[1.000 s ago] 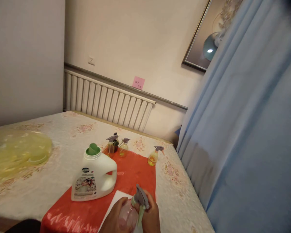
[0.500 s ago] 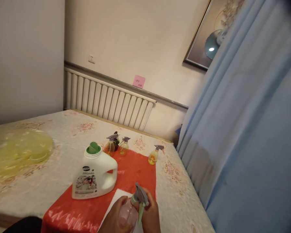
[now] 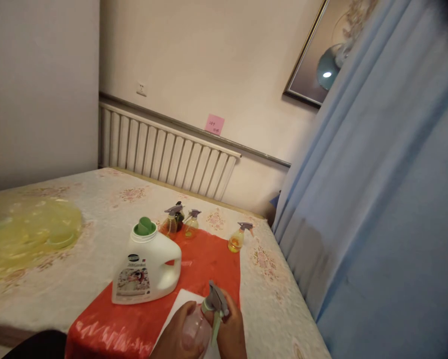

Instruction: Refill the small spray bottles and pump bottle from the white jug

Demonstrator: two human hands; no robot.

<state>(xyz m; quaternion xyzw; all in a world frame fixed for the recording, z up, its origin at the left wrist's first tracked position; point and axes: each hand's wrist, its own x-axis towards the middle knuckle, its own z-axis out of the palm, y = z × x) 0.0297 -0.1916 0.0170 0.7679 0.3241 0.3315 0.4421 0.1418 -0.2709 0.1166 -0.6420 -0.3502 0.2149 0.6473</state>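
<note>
Near the front edge of the red mat (image 3: pixel 205 264), both hands meet around a pink spray bottle (image 3: pixel 194 331), which stands over a white sheet (image 3: pixel 181 304) lying on that mat. The left hand (image 3: pixel 173 339) wraps the bottle's rounded body, fingers curled against it. The right hand (image 3: pixel 229 331) closes around the neck, just under the grey trigger head (image 3: pixel 217 299), with the green stem showing between the two hands. Judging by this two-handed grip, one hand steadying the body and the other at the collar, the step in hand looks like turning the spray head on its thread; whether it is being loosened or tightened cannot be told. A further turn would call for the left hand to hold the body firm and upright while the right twists at the collar, not at the trigger.

Behind the pink bottle on the same mat stands a white detergent jug (image 3: pixel 147 271) with a green cap (image 3: pixel 144 227). At the mat's far edge are three small amber spray bottles (image 3: pixel 179 224), and a fourth yellow spray bottle (image 3: pixel 237 239) stands just off the mat's far right corner.
</note>
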